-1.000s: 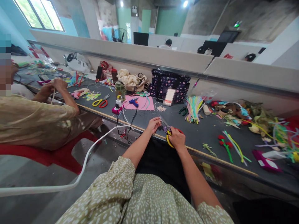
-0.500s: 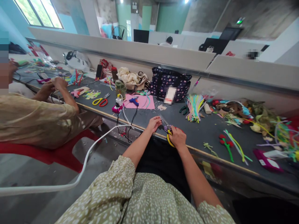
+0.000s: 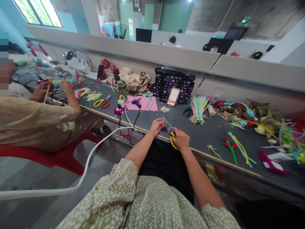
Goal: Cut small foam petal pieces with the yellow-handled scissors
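Note:
My left hand [image 3: 157, 126] is over the table's front edge with its fingers pinched together; what they hold is too small to make out. Close on its right, my right hand [image 3: 181, 138] is closed around a yellow-handled tool [image 3: 173, 143], scissors or pliers, I cannot tell which. A thin, shiny, see-through or metallic piece [image 3: 168, 123] extends between the hands toward my left fingertips. Beside my right fingers shows a small purple bit [image 3: 169, 130], partly hidden. Beyond the hands lie pale scraps [image 3: 165, 109] and a bundle of coloured pipe cleaners [image 3: 199, 109].
On the left a co-worker's hands [image 3: 67, 87] work at the same table. Red-and-yellow-handled pliers [image 3: 103, 101], a blue glue gun [image 3: 136, 102] on a pink sheet [image 3: 152, 104] and a dark bag [image 3: 173, 84] stand beyond. A white cable [image 3: 95, 144] crosses at left.
My hands stay in almost the same place and hold. The co-worker's hands have moved apart, with a pale strip now showing at one of them.

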`<state>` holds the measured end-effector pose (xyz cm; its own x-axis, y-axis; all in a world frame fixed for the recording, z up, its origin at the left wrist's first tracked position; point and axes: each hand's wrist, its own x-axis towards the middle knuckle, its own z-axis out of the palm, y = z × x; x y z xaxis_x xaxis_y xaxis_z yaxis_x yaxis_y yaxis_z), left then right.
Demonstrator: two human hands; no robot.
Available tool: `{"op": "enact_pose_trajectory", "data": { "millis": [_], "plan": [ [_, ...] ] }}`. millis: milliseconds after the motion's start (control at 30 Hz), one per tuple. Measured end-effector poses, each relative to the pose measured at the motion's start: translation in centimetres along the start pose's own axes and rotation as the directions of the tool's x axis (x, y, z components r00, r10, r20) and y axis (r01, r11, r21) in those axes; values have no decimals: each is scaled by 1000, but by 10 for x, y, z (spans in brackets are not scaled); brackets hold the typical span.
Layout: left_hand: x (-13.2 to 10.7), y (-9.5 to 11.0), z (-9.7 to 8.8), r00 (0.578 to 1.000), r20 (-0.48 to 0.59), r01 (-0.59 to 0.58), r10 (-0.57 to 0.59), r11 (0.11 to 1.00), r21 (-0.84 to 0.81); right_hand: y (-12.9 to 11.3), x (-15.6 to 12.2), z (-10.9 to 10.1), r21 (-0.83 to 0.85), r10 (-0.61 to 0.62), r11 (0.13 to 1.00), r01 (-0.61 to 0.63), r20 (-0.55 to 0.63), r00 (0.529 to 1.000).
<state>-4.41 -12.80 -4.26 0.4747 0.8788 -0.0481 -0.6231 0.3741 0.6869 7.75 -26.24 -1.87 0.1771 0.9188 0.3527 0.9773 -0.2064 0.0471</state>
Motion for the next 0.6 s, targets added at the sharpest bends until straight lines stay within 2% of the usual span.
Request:
{"op": "enact_pose_trajectory", "data": {
  "millis": [433, 600],
  "plan": [
    [-3, 4, 5, 1000, -30, 4, -5, 1000, -13, 2, 4, -2, 3, -23, 1000, 23, 27, 999],
    [-2, 3, 3, 1000, -13, 4, -4, 1000, -31, 6, 8, -7, -3, 32, 999, -31, 56, 998]
  ]
}}
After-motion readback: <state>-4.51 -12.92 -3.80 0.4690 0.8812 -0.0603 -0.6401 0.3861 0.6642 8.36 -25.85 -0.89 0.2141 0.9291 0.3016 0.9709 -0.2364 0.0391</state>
